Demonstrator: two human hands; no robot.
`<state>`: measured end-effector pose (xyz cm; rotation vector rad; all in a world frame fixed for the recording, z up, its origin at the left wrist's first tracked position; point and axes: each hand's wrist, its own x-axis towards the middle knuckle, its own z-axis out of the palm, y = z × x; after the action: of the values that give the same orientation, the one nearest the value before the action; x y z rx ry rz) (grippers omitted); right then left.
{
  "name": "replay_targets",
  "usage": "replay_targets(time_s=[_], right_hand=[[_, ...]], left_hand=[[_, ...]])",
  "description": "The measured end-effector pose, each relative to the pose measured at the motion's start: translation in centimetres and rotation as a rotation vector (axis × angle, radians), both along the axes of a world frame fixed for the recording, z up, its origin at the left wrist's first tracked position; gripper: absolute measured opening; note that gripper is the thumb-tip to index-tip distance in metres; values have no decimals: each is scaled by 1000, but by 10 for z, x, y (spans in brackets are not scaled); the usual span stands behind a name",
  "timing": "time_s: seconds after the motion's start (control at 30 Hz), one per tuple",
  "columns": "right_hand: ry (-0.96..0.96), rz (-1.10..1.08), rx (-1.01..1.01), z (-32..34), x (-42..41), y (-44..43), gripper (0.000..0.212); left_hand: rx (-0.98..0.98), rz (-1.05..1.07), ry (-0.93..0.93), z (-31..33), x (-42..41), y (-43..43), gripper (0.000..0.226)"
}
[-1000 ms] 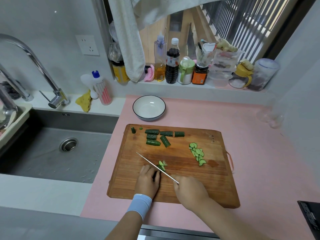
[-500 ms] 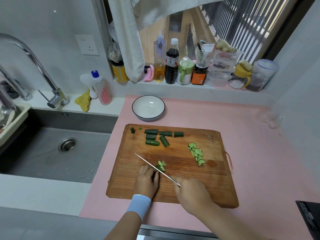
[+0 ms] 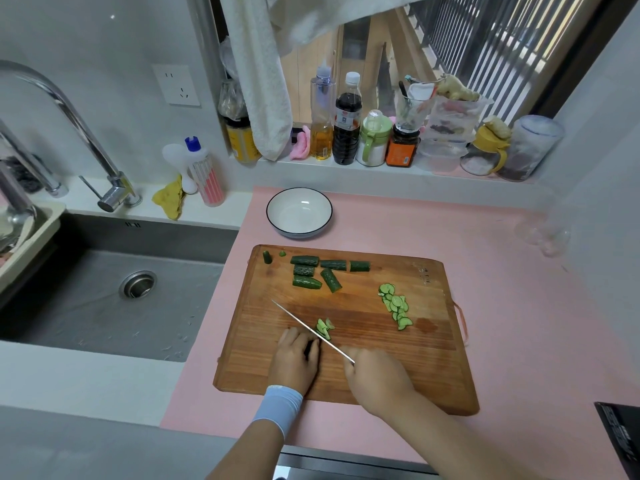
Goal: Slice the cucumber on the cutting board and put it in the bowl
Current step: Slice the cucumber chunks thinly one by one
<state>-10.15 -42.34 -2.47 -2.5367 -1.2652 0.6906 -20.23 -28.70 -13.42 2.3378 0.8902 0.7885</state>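
The left hand (image 3: pixel 294 358) lies curled, knuckles up, over a cucumber piece (image 3: pixel 309 348) near the front of the cutting board (image 3: pixel 398 368). Almost all of that piece is hidden under the fingers, and only a dark sliver shows. The right hand (image 3: pixel 375 382) is wrapped around the knife (image 3: pixel 304 325). Its handle is fully covered, and the thin blade runs out diagonally to the far left, just beside the left fingertips. A few fresh slices (image 3: pixel 323 329) lean against the blade's right side.

A longer row of slices (image 3: pixel 396 306) lies toward the board's right, and uncut chunks (image 3: pixel 304 271) are grouped along its far edge. The bowl (image 3: pixel 299 233) stands beyond that edge, near but apart. A black object (image 3: pixel 620 441) at the lower right is cut off by the frame.

The board's left edge lies near the sink (image 3: pixel 104 306), while the pink surface (image 3: pixel 502 271) runs wide on the right.
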Motion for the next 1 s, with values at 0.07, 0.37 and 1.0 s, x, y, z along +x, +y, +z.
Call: replay_targets(time_s=[0.07,0.37,1.0], right_hand=[[6,-1,5,-1,-1,2,24],[-25,0,33,-2,-2,-4,31],[41,-5,-29,4,2,8,22]], left_hand=[[4,5,7,-1,-1,-1,9],[0,7,-18,0,-2,0,6],[-10,2,-22,2,-3,-2,19]])
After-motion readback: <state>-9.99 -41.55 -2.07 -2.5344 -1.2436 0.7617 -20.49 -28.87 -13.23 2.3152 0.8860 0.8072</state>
